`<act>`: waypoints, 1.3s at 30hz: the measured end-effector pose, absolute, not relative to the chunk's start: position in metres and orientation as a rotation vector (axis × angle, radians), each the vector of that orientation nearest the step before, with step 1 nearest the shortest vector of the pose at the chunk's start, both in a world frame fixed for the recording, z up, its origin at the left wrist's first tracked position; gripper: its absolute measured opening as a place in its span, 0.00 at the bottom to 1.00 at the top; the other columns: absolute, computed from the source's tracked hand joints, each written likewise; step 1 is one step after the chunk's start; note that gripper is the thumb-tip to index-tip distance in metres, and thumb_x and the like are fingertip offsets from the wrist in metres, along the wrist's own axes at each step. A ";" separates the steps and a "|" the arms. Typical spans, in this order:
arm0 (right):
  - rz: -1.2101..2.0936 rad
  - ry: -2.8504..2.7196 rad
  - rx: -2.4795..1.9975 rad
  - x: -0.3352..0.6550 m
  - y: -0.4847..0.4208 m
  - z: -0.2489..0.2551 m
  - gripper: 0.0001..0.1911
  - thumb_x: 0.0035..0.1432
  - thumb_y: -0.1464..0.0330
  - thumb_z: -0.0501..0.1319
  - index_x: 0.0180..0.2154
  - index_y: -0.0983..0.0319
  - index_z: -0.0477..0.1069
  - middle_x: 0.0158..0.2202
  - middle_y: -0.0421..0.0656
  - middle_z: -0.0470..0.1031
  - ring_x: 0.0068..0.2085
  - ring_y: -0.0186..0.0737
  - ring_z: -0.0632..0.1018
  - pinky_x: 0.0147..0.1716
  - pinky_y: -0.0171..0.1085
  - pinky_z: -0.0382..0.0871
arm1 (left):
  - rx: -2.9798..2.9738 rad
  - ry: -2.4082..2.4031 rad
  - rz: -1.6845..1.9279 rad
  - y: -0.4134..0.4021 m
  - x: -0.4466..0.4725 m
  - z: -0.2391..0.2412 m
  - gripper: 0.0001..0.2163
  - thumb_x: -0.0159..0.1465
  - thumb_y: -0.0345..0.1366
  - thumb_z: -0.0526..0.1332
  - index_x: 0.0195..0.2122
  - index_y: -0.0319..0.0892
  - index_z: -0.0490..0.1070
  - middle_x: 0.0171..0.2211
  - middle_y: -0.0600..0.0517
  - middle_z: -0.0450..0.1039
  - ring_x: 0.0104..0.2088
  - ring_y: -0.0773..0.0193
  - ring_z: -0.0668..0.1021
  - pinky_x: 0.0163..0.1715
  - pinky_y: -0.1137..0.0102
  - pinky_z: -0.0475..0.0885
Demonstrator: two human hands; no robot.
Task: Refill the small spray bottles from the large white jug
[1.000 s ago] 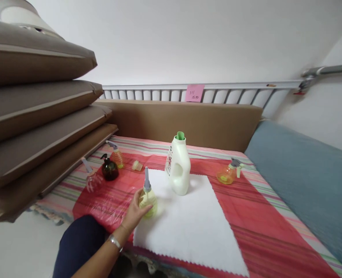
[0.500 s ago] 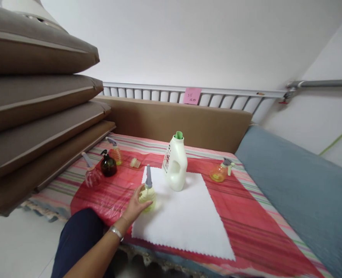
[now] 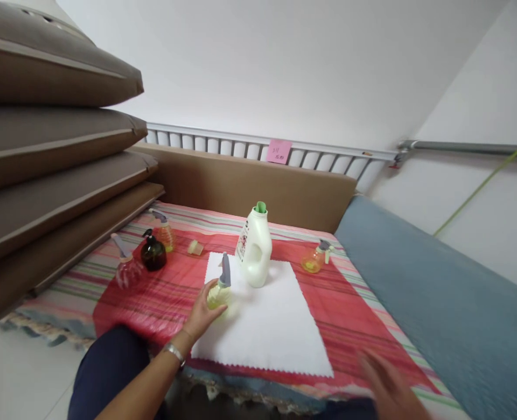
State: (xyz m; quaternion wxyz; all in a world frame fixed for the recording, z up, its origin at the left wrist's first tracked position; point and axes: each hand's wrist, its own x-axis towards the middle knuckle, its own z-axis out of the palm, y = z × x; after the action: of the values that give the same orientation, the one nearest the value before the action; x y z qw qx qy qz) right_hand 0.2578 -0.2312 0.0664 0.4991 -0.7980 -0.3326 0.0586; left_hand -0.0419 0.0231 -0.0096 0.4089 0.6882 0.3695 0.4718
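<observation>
My left hand (image 3: 206,308) is wrapped round a clear spray bottle (image 3: 219,296) with yellowish liquid and a grey trigger head, over the left part of a white cloth (image 3: 276,332). Just behind it, a large white detergent jug (image 3: 256,248) stands upright on the cloth, something green in its open mouth. At the lower right, over the red sheet's front edge, my right hand (image 3: 392,385) is smeared by motion, and I cannot make out its fingers. It is apart from the bottles.
Left on the red sheet (image 3: 350,321) are a pale cap (image 3: 195,248), a dark pump bottle (image 3: 153,255), an empty-looking spray bottle (image 3: 127,269) and an orange-tinted one (image 3: 166,234). Another spray bottle (image 3: 314,259) stands right. Stacked brown cushions (image 3: 61,169) rise at left.
My right hand has come into view at the lower right. The spray bottle in my left hand has turned and tilted slightly. The whole view has shifted a little.
</observation>
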 end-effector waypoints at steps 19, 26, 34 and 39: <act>0.576 -1.227 -1.462 0.088 -0.015 0.066 0.13 0.50 0.61 0.62 0.36 0.61 0.74 0.37 0.46 0.78 0.42 0.48 0.76 0.44 0.43 0.66 | 1.809 0.894 1.205 0.025 -0.037 -0.010 0.28 0.52 0.34 0.66 0.54 0.44 0.59 0.53 0.45 0.65 0.56 0.53 0.66 0.59 0.53 0.57; 0.773 -1.288 -1.323 0.097 -0.008 0.070 0.14 0.46 0.65 0.64 0.38 0.61 0.73 0.35 0.41 0.78 0.38 0.42 0.76 0.41 0.39 0.69 | 1.771 0.850 1.105 0.026 -0.042 0.002 0.29 0.51 0.33 0.66 0.54 0.44 0.60 0.53 0.46 0.65 0.56 0.52 0.67 0.58 0.53 0.59; 0.745 -1.045 -1.371 0.098 -0.006 0.049 0.15 0.43 0.62 0.66 0.34 0.62 0.71 0.34 0.44 0.77 0.38 0.44 0.75 0.39 0.41 0.69 | 1.802 0.851 1.132 0.026 -0.037 0.000 0.29 0.52 0.32 0.66 0.54 0.44 0.59 0.53 0.45 0.65 0.56 0.53 0.67 0.58 0.54 0.58; 0.796 -0.985 -1.327 0.094 -0.006 0.048 0.22 0.44 0.62 0.65 0.43 0.61 0.71 0.42 0.46 0.77 0.43 0.45 0.76 0.41 0.41 0.70 | 1.788 0.854 1.139 0.024 -0.036 0.000 0.28 0.52 0.32 0.66 0.54 0.45 0.59 0.53 0.46 0.65 0.56 0.53 0.67 0.57 0.54 0.58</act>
State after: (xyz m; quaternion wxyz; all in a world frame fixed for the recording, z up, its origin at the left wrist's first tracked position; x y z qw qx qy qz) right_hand 0.0944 -0.0062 0.0479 0.6080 -0.5744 -0.4262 0.3446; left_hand -0.0364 0.0242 0.0002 0.4148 0.7118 0.3401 0.4534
